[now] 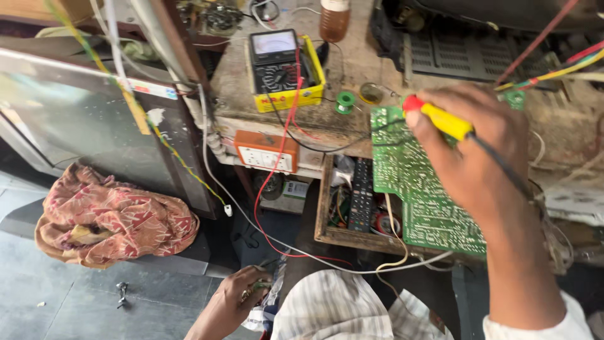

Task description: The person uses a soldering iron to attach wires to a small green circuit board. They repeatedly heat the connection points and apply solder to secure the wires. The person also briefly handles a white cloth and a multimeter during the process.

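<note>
— Soldering iron (440, 119), yellow handle with a red collar, that's what the right hand (472, 157) has. Fingers are wrapped tight round the handle, and the black cord runs back over the wrist.

— Where's the tip?

— Over the upper left part of the green circuit board (428, 201). The tip itself is too small for me to make out, so I can't say if it touches. The board lies tilted, half on the workbench (352, 63) and half across the open wooden drawer (327, 208) below it.

— And the other hand?

— The left hand (242, 296) is down low, by the person's knee, well apart from the board. It's curled closed around something small with a bit of plastic bag under it. I can't tell what the thing is.

— What else is on the bench?

— A yellow-cased analog multimeter (283, 66), with red and black leads trailing down off the edge. Just beside it to the right, a small green spool of solder (344, 101) and a round tin (371, 93). A brown bottle (333, 19) stands behind them. An orange socket box (266, 151) is fixed to the bench front.

— In the drawer?

— A black remote control (361, 195), beside the board. Off to the left, a red patterned cloth (113, 217) is heaped on a low ledge.
</note>
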